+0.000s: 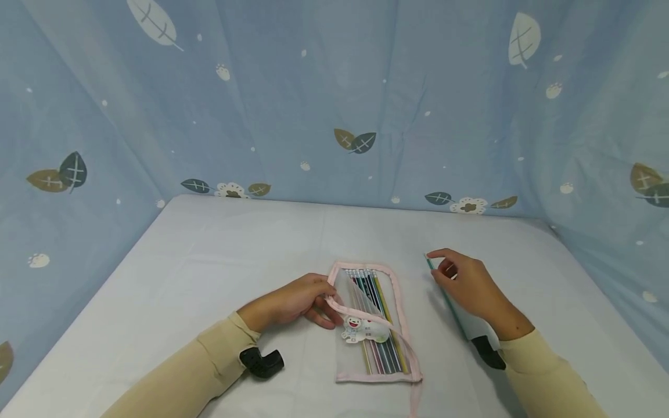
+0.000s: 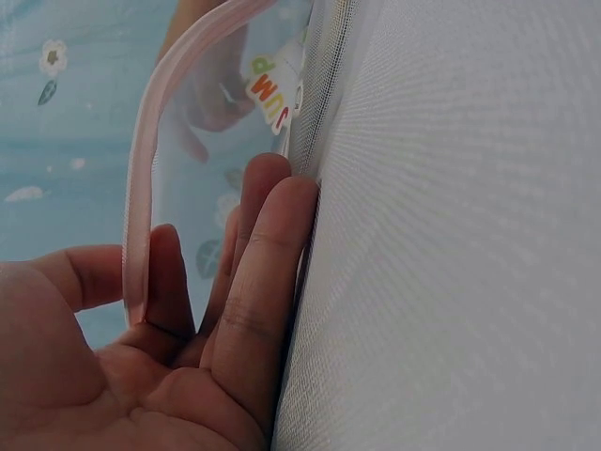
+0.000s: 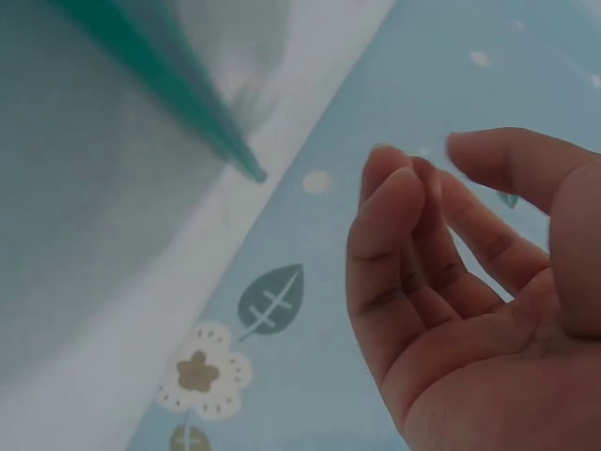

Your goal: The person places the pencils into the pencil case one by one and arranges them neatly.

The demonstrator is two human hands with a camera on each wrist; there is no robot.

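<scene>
A see-through mesh pencil pouch (image 1: 407,290) with pink trim lies on the table and holds several pencils (image 1: 384,354) side by side. A white cartoon patch (image 1: 366,330) sits on its front. My left hand (image 1: 308,299) grips the pouch's pink edge (image 2: 139,216), thumb and forefinger either side of it, lifting that corner. The other left fingers lie low beside the mesh. My right hand (image 1: 465,287) holds nothing, its fingers loosely bent and the thumb apart. Beside it runs a teal strip (image 3: 178,99) with pale sheer material, partly hidden under the hand and forearm.
White cloth covers the table (image 1: 235,249). A blue curtain (image 1: 292,104) with leaf prints stands behind and at both sides. A black wrist mount (image 1: 261,363) sticks out by the left sleeve, another (image 1: 488,351) by the right. A pink strap (image 1: 414,400) trails toward the front.
</scene>
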